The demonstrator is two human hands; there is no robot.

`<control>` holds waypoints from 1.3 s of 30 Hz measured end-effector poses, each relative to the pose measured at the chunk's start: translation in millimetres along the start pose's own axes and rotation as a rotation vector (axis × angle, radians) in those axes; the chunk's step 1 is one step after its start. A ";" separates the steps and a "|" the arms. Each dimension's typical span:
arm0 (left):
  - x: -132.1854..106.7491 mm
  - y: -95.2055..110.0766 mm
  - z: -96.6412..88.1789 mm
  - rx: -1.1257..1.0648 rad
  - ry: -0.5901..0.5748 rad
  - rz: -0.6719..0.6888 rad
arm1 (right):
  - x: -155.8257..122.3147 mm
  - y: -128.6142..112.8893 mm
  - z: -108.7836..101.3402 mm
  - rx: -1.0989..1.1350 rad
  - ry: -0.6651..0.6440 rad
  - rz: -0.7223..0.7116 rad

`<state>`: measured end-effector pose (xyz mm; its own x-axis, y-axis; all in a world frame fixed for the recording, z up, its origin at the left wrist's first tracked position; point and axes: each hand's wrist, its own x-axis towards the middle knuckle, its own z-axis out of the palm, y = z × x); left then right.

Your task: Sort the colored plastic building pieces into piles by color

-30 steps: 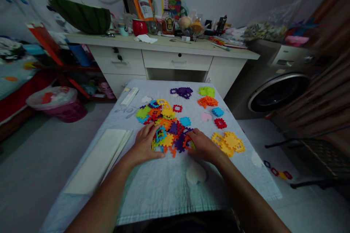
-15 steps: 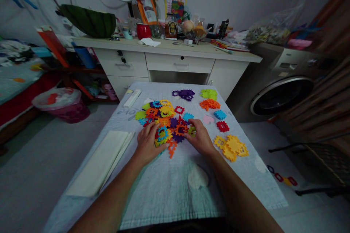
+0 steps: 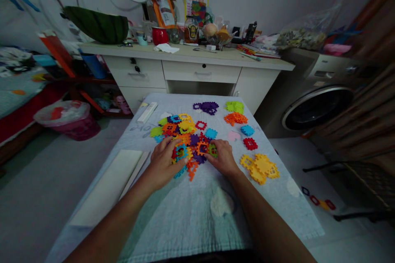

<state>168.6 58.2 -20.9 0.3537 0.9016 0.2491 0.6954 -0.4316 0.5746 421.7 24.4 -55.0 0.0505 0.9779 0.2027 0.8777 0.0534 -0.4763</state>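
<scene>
A mixed heap of notched plastic building tiles (image 3: 185,126) in several colours lies on the cloth-covered table between my hands. My left hand (image 3: 163,161) rests at the heap's near left side, thumb and fingers apart around a blue window tile (image 3: 180,151) with red and yellow pieces by it. At the heap's right edge, the thumb and fingers of my right hand (image 3: 222,157) close on a green window tile (image 3: 212,149). Touching distance from that thumb is an orange frame tile (image 3: 202,148). A jagged orange piece (image 3: 192,168) pokes out at the near side.
Single-colour piles stand apart: purple (image 3: 210,107), lime green (image 3: 234,107), orange (image 3: 236,118), blue (image 3: 247,130), red (image 3: 250,144) and yellow (image 3: 262,166). A folded pale sheet (image 3: 108,187) and a narrow white box (image 3: 147,112) lie left. Beyond is a white desk (image 3: 202,59).
My right hand has shifted slightly left and down, closing around the green tile. My left hand stays by the blue tile. The whole view has drifted slightly.
</scene>
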 end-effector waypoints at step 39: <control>59.7 -72.7 40.3 0.136 0.264 -0.176 | 10.5 1.5 3.6 0.129 0.046 0.022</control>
<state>164.4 142.2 -79.3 0.0592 0.9317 0.3583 0.8145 -0.2525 0.5223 421.8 35.5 -56.7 0.0936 0.9689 0.2289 0.8078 0.0605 -0.5863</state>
